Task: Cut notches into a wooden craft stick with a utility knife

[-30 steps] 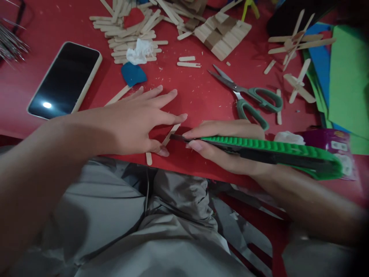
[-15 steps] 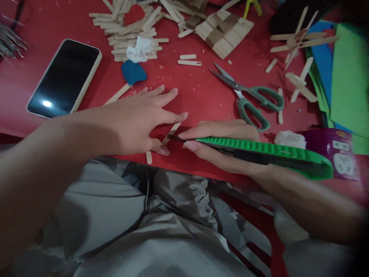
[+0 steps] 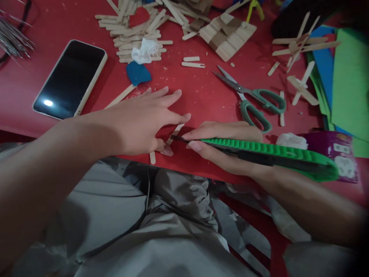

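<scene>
My left hand [image 3: 141, 123] lies palm down at the red table's front edge, fingers spread. Its thumb and forefinger tips press about a wooden craft stick [image 3: 178, 130], partly hidden under the hand. Another stick end [image 3: 152, 157] pokes out below the thumb. In my right hand [image 3: 230, 129] is a green utility knife [image 3: 276, 153], gripped near its front between thumb and fingers. The dark blade tip touches or nearly touches the slanted stick. Green-handled scissors [image 3: 245, 92] lie open beyond my right hand.
A phone [image 3: 70, 79] lies left. Behind are a pile of craft sticks [image 3: 138, 34], blue clay [image 3: 138, 73], white tissue [image 3: 145, 50] and a stick panel [image 3: 227, 34]. Right are crossed-stick pieces [image 3: 302, 88], green sheets [image 3: 350, 84] and a purple packet [image 3: 328, 148].
The whole view has shifted slightly, so everything sits a little further right. Both hands, the knife and the stick keep nearly the same positions relative to each other.
</scene>
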`<control>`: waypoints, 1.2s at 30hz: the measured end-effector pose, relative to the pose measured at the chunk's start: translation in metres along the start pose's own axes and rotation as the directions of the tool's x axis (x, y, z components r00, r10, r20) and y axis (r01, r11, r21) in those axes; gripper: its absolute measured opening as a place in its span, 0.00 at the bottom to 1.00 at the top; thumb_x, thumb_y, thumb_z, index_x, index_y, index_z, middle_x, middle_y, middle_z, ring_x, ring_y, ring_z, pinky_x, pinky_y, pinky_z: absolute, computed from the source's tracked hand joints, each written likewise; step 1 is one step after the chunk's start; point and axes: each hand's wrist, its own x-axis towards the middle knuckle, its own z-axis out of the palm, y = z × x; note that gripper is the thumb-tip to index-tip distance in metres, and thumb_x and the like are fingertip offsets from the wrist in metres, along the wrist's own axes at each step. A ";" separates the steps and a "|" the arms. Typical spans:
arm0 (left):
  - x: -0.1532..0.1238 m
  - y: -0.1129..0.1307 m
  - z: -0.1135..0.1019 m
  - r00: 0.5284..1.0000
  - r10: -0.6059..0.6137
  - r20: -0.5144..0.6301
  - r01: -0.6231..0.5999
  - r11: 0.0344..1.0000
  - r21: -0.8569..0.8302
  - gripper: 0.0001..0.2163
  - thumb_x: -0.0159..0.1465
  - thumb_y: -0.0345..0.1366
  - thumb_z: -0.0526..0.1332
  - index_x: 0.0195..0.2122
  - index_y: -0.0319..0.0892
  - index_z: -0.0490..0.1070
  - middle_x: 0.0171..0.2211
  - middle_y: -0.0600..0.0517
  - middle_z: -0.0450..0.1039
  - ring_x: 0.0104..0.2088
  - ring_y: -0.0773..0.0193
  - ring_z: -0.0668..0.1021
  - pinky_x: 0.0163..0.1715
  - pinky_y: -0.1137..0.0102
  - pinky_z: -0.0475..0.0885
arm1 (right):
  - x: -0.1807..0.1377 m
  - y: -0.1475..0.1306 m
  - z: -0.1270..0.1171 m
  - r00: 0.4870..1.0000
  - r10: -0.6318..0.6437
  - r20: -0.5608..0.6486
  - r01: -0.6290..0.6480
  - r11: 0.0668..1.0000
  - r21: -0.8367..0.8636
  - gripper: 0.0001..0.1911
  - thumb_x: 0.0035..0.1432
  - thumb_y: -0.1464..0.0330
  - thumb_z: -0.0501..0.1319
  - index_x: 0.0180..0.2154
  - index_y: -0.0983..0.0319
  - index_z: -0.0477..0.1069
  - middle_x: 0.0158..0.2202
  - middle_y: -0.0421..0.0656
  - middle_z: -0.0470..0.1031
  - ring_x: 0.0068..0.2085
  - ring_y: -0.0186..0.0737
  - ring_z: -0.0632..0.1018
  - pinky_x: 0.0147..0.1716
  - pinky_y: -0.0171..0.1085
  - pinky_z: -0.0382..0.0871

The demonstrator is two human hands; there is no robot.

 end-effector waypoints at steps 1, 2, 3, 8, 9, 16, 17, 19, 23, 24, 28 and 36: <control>0.000 0.000 0.000 1.000 0.003 -0.003 -0.003 1.000 -0.002 0.32 0.67 0.49 0.75 0.73 0.63 0.76 0.86 0.50 0.52 0.83 0.28 0.59 0.73 0.31 0.70 | 0.001 0.000 -0.001 0.997 0.003 0.079 -0.002 1.000 -0.011 0.08 0.74 0.65 0.69 0.47 0.49 0.88 0.41 0.39 0.91 0.35 0.38 0.89 0.39 0.35 0.85; 0.000 -0.001 0.000 1.000 0.008 -0.007 -0.008 1.000 -0.003 0.32 0.67 0.49 0.75 0.72 0.64 0.76 0.86 0.51 0.52 0.83 0.29 0.59 0.73 0.30 0.70 | 0.001 0.000 -0.003 0.993 -0.007 0.118 0.010 1.000 -0.028 0.08 0.73 0.66 0.69 0.47 0.49 0.88 0.41 0.39 0.91 0.37 0.39 0.90 0.39 0.35 0.85; 0.000 -0.001 0.001 1.000 0.012 -0.007 -0.012 1.000 0.000 0.31 0.67 0.49 0.74 0.72 0.64 0.76 0.86 0.51 0.52 0.83 0.29 0.59 0.73 0.29 0.69 | 0.001 -0.001 -0.004 0.991 -0.016 0.133 0.022 0.999 -0.039 0.07 0.73 0.66 0.70 0.47 0.49 0.88 0.41 0.39 0.91 0.37 0.39 0.90 0.39 0.36 0.85; -0.001 -0.003 0.002 1.000 0.008 -0.026 -0.008 1.000 0.002 0.30 0.68 0.49 0.74 0.72 0.63 0.77 0.85 0.51 0.54 0.82 0.27 0.60 0.73 0.30 0.69 | -0.005 0.002 0.001 0.999 0.044 0.029 -0.043 0.998 -0.035 0.06 0.74 0.62 0.69 0.45 0.48 0.87 0.37 0.37 0.90 0.33 0.38 0.88 0.38 0.37 0.85; -0.001 -0.003 0.002 1.000 0.008 -0.029 -0.008 1.000 -0.002 0.29 0.68 0.49 0.74 0.71 0.63 0.77 0.85 0.51 0.54 0.82 0.27 0.61 0.73 0.30 0.70 | -0.007 0.003 0.004 0.999 0.041 -0.004 -0.041 0.999 -0.031 0.07 0.74 0.60 0.69 0.45 0.47 0.88 0.37 0.38 0.90 0.33 0.38 0.87 0.37 0.37 0.85; 0.001 0.002 0.000 1.000 0.000 0.012 0.000 1.000 0.008 0.30 0.69 0.49 0.72 0.73 0.62 0.76 0.86 0.51 0.51 0.83 0.25 0.58 0.73 0.27 0.67 | -0.001 0.001 -0.001 0.994 0.020 0.110 -0.017 0.999 -0.028 0.07 0.73 0.64 0.70 0.48 0.48 0.88 0.42 0.38 0.91 0.37 0.40 0.90 0.40 0.36 0.86; 0.001 0.002 0.000 1.000 -0.005 0.014 0.005 1.000 0.012 0.30 0.69 0.48 0.72 0.73 0.62 0.76 0.86 0.50 0.51 0.82 0.25 0.58 0.73 0.26 0.66 | 0.000 0.000 -0.004 0.990 0.019 0.137 -0.014 0.999 -0.039 0.08 0.73 0.65 0.70 0.48 0.48 0.88 0.43 0.38 0.92 0.39 0.41 0.91 0.40 0.37 0.87; 0.001 0.001 0.000 1.000 -0.012 0.017 0.012 1.000 0.015 0.31 0.69 0.47 0.73 0.73 0.62 0.75 0.86 0.50 0.50 0.83 0.25 0.58 0.74 0.27 0.66 | 0.003 -0.001 -0.008 0.987 0.012 0.160 -0.004 0.999 -0.045 0.08 0.72 0.65 0.70 0.48 0.47 0.88 0.43 0.38 0.92 0.40 0.42 0.91 0.42 0.37 0.87; 0.001 -0.001 0.002 1.000 0.008 0.004 -0.008 1.000 0.011 0.31 0.69 0.45 0.73 0.73 0.63 0.75 0.86 0.51 0.51 0.83 0.26 0.58 0.75 0.27 0.64 | 0.004 -0.004 -0.010 0.990 0.000 0.138 0.007 0.999 -0.050 0.08 0.71 0.67 0.70 0.46 0.47 0.88 0.42 0.37 0.92 0.38 0.41 0.91 0.41 0.38 0.88; 0.001 -0.001 0.002 1.000 0.009 0.001 -0.009 1.000 0.011 0.30 0.69 0.45 0.73 0.73 0.63 0.75 0.86 0.52 0.51 0.83 0.26 0.58 0.75 0.26 0.64 | 0.003 -0.004 -0.009 0.991 0.002 0.136 0.006 0.998 -0.055 0.08 0.72 0.67 0.70 0.46 0.48 0.88 0.42 0.37 0.92 0.37 0.41 0.90 0.40 0.38 0.88; 0.000 0.000 0.002 1.000 -0.006 0.000 0.006 1.000 0.007 0.30 0.69 0.49 0.73 0.72 0.63 0.76 0.86 0.51 0.51 0.82 0.26 0.58 0.75 0.26 0.64 | -0.003 -0.001 -0.003 0.996 0.016 0.086 -0.012 0.999 -0.050 0.07 0.74 0.64 0.68 0.45 0.48 0.87 0.38 0.37 0.90 0.34 0.39 0.88 0.38 0.37 0.86; 0.001 0.002 0.002 1.000 -0.012 0.011 0.012 1.000 0.005 0.35 0.65 0.43 0.76 0.75 0.61 0.73 0.86 0.48 0.49 0.83 0.27 0.57 0.76 0.29 0.64 | -0.002 0.000 0.001 0.999 -0.003 0.053 0.003 1.000 0.002 0.08 0.72 0.66 0.70 0.47 0.48 0.88 0.42 0.37 0.91 0.35 0.39 0.89 0.39 0.36 0.86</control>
